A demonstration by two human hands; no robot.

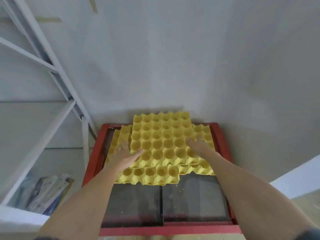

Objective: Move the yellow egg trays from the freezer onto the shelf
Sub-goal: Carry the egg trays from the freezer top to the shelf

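Nearest to the camera, two bare forearms reach forward over the freezer (93, 163), a chest with a red frame and dark glass lids (135, 205) on top. The lids are dusty and carry small yellow crumbs.

Beyond the glass, several yellow egg trays (152, 175) lie on the far half of the freezer top, overlapping each other in an untidy pile. One tray at the front edge of the pile shows a row of round cups. The top tray (161, 135) sits higher than the others, and its far edge reaches past the red frame toward the wall (173, 66).

The left hand (124, 153) is at the left side of the top tray. Its thumb lies over the near left corner of this tray and the fingers go along the left edge, partly hidden, so it seems to grip it. The right hand (199, 145) is at the right side of the same tray, with the fingers spread and bent over the cups near the right edge; how firmly it holds I cannot tell.

To the left stands a white metal shelf (57, 66). On its low level lie some flat packets (48, 193). Behind everything is the plain pale wall.
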